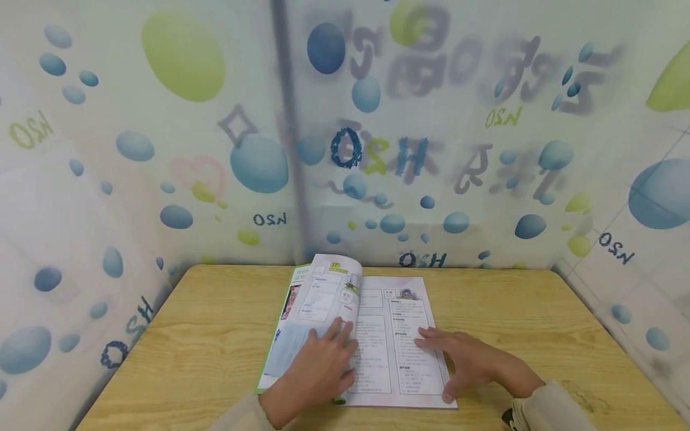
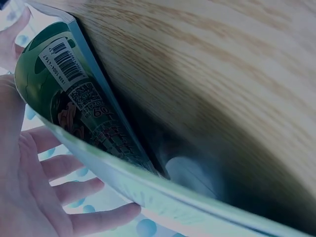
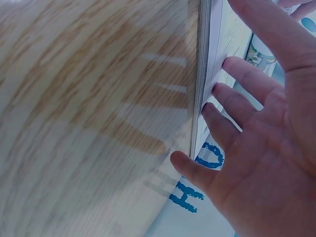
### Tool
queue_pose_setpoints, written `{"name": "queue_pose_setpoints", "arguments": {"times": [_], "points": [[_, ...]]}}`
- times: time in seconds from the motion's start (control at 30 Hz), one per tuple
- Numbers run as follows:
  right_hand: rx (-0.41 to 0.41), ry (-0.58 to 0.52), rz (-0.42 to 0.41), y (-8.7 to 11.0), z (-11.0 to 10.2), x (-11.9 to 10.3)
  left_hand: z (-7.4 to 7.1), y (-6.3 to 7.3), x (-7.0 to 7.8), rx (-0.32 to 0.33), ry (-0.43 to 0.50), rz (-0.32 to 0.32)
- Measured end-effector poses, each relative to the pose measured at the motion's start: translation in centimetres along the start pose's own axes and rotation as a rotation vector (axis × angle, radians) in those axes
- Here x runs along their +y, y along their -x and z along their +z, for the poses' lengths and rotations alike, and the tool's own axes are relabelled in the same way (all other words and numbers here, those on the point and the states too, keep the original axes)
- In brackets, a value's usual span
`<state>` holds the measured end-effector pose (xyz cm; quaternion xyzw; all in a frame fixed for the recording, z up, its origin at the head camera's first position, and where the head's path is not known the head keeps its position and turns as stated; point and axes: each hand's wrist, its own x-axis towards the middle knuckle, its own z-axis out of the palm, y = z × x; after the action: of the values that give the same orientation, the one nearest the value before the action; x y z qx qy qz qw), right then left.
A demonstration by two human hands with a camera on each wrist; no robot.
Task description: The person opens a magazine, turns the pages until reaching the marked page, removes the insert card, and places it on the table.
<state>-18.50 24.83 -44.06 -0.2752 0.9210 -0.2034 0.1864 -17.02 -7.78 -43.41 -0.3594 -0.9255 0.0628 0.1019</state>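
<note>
An open magazine (image 1: 369, 353) lies on the wooden table, its left-side pages bowed upward. My left hand (image 1: 323, 362) rests on the curved left page, fingers spread. In the left wrist view, that hand (image 2: 54, 187) has its fingers extended along the raised cover edge, and a barcode (image 2: 61, 63) shows on the green back cover. Over the right page is my right hand (image 1: 471, 362), its thumb by the page's lower right edge. In the right wrist view, the fingers of that hand (image 3: 261, 133) reach out beside the stacked page edges.
The wooden table (image 1: 205, 335) extends to both sides of the magazine. Behind it hangs a pale curtain (image 1: 458, 137) printed with blue and green drops, and similar sheeting stands at left and right.
</note>
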Motion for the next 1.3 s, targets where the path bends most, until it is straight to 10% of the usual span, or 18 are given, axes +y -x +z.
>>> {"name": "queue_pose_setpoints", "arguments": {"times": [0.4, 0.8, 1.3], "points": [[0.002, -0.016, -0.017, 0.0, -0.3, -0.3, 0.1, 0.1, -0.4, -0.028, 0.121, -0.119], [-0.001, 0.018, -0.034, -0.2, -0.5, -0.1, 0.5, 0.0, -0.4, 0.057, 0.059, -0.131], [0.010, -0.017, -0.020, -0.1, -0.6, -0.3, 0.0, -0.4, 0.6, -0.002, 0.136, -0.168]]}}
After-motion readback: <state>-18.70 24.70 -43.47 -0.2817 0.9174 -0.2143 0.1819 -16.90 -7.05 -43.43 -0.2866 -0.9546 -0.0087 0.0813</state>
